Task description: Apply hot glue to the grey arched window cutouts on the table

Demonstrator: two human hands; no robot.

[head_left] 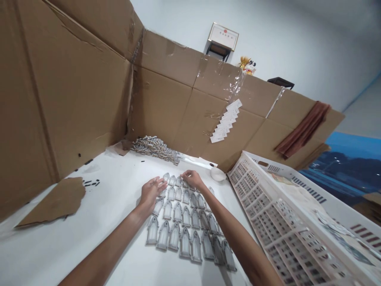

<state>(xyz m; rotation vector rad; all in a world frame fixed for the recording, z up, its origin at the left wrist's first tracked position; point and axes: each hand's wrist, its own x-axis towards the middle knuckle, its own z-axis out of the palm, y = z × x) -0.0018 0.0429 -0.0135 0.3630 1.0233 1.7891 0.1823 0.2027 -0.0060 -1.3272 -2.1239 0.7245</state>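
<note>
Several rows of small grey metal pieces (pixel 177 212), each long with a pointed, looped top, lie flat on the white table (pixel 119 198). My left hand (pixel 151 192) is beside the left end of the far rows, its fingers stretched out and apart, fingertips close to the pieces there. My right hand (pixel 193 179) reaches over the far row with thumb and fingers drawn together in a pinch. What it holds, if anything, is too small to make out. My right forearm covers part of the pieces on the right.
A pile of small metal cylinders (pixel 156 149) lies at the back by the cardboard wall (pixel 172 103). A white cup (pixel 218 174) stands near the white plastic crate (pixel 268 222) on the right. A torn cardboard piece (pixel 56 202) and small black bits (pixel 92 182) lie left.
</note>
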